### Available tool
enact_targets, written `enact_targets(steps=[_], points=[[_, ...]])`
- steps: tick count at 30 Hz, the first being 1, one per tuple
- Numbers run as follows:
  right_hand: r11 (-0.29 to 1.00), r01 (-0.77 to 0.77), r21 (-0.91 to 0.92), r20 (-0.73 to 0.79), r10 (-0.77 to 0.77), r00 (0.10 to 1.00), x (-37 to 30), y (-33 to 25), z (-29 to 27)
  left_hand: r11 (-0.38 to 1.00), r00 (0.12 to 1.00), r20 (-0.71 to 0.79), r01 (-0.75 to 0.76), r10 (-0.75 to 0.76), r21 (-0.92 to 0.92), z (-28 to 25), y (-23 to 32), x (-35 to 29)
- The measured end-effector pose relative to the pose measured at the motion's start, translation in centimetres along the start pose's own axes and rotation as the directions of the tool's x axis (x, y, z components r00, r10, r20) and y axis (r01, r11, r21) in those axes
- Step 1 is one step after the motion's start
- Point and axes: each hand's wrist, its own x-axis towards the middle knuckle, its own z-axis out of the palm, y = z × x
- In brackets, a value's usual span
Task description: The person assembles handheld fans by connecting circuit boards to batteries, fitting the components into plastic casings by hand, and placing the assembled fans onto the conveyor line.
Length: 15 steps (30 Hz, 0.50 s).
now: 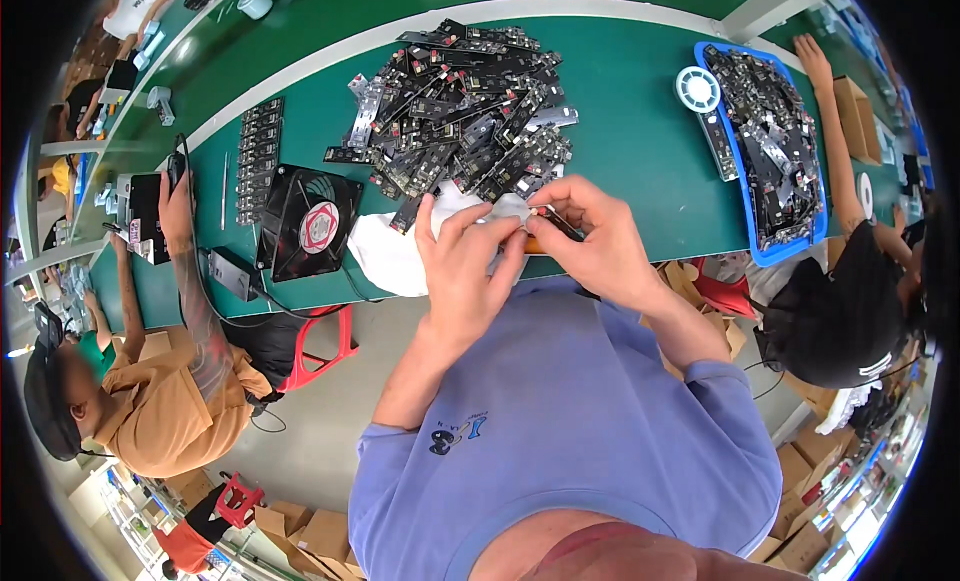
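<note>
Shirt [600, 401] filled six o'clock as left hand [462, 264] and right hand [604, 245], nearly closed, pinched a part [532, 212] tiny enough to drop.

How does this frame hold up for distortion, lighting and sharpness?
Head view: strong fisheye bending, the pale strip behind the bench bowed into an arc, corners black; head view: bright, fairly even light, no heavy shadow over the board pile; head view: left hand and right hand readable, detail between them too small to tell.
</note>
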Motion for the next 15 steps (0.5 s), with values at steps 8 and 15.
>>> enact_targets(steps=[8, 15], points=[[0.983, -0.142, 0.119, 0.061, 0.136, 0.989, 0.1, 0.4, -0.2, 0.964, 0.974, -0.092, -0.189, 0.209, 0.188, 0.4, -0.2, 0.2], [0.992, -0.080, 0.099, 0.072, 0.073, 0.995, -0.4, 0.6, -0.4, 0.984, 0.980, -0.157, -0.098, 0.121, 0.151, 0.9, -0.2, 0.4]])
